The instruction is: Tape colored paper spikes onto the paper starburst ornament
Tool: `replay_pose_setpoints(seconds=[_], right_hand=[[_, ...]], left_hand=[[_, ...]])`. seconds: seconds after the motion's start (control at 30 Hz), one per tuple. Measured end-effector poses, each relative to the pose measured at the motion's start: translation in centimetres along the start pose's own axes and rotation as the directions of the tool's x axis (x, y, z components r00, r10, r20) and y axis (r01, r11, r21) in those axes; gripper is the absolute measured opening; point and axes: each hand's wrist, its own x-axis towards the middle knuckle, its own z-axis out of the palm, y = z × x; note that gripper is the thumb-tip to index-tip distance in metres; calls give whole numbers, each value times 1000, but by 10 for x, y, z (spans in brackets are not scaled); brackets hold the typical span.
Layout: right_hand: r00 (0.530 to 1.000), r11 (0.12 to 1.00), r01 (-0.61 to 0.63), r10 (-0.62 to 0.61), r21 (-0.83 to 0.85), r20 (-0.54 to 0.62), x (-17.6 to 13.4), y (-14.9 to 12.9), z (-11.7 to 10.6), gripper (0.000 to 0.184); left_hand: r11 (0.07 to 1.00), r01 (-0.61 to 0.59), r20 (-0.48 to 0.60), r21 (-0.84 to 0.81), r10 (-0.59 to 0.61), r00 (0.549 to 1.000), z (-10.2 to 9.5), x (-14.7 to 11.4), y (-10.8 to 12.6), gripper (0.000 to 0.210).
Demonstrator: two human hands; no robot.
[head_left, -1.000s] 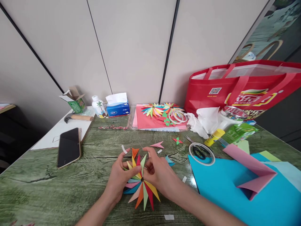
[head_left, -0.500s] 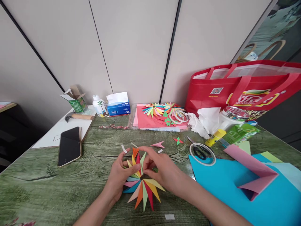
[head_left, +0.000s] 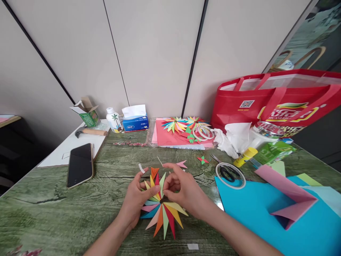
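A many-pointed paper star [head_left: 165, 213] in several colours is held upright-tilted above the table by my left hand [head_left: 134, 199], with the thumb across its upper points. On that hand's index fingertip sticks a short white tape strip [head_left: 141, 168]. My right hand [head_left: 183, 188] is just right of the star's top points; its index finger is raised, apart from the thumb, and the other fingers are curled. A thin pale strip [head_left: 160, 161] stands off the right index fingertip. An orange folded paper piece [head_left: 154, 172] shows at the star's top. Behind the right hand lies a pink folded piece [head_left: 182, 164].
Scissors [head_left: 226, 172] lie under a tape roll [head_left: 243, 183], near a glue stick [head_left: 245, 156]. Blue paper [head_left: 247, 213] covers the right side, with folded pink paper [head_left: 285, 188] on it. A phone [head_left: 80, 165], tissue box [head_left: 135, 123] and red bag [head_left: 234, 106] stand around.
My right index finger has lifted a little up and right, away from the orange piece, and the thin pale strip has moved with it. My left hand keeps its hold on the star.
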Motion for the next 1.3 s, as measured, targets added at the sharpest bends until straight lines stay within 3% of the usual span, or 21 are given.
replay_pose_setpoints(seconds=[0.43,0.83,1.13,1.3], right_hand=[[1000,987,14,-10,-162,27,-2,1,3,60],[984,911,179,-166,-372,66,-4,4,4,57],[974,864,192,-108,-465,201,-8,-13,-2,51],[976,874,158,-66,-459,209,-7,-13,-5,49]], left_hand=[[1000,18,12,15,-18,1000,-1,0,-2,91],[999,40,-20,35,-40,999,3,-3,8,94],[999,27,-35,37,-25,999,-3,3,1,94],[999,36,-3,17,-36,999,-1,1,3,96]])
